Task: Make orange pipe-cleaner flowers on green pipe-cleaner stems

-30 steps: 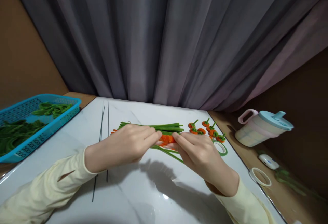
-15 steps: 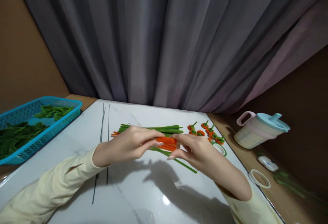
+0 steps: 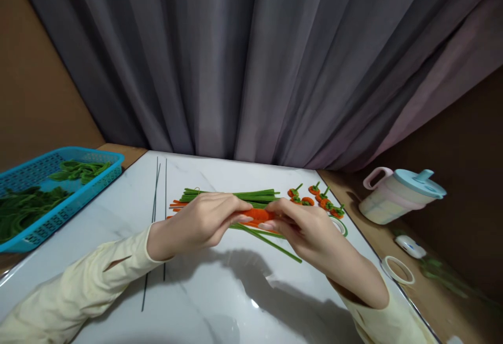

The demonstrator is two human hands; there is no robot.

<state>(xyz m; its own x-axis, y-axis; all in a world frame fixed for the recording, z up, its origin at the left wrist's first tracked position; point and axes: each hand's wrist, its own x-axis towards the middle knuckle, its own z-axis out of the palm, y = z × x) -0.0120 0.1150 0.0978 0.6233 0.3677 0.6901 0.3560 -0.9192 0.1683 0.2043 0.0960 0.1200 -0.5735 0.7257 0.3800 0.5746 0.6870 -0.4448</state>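
Observation:
Between both hands, above the white tabletop, is a fuzzy orange roll of what looks like pipe cleaner (image 3: 258,215). My left hand (image 3: 204,221) pinches its left end with thumb and fingertips. At the other end, my right hand (image 3: 310,228) has its thumb and index finger closed on it. Just behind and below the hands lie green pipe cleaners (image 3: 255,195) and orange pipe cleaners (image 3: 178,205), partly covered by the hands. To the right sit several small orange persimmon-like pieces with green stems (image 3: 314,197).
A blue basket (image 3: 94,179) with green pieces is at left. Thin dark wires (image 3: 165,202) lie beside my left wrist. Rolls of tape (image 3: 398,270), a lidded cup (image 3: 393,200) and a small white device (image 3: 411,246) are at right. Grey curtains (image 3: 220,71) hang behind.
My right thumb has moved up from below and now presses on the orange roll together with the index finger. My left hand keeps its pinch, almost unmoved.

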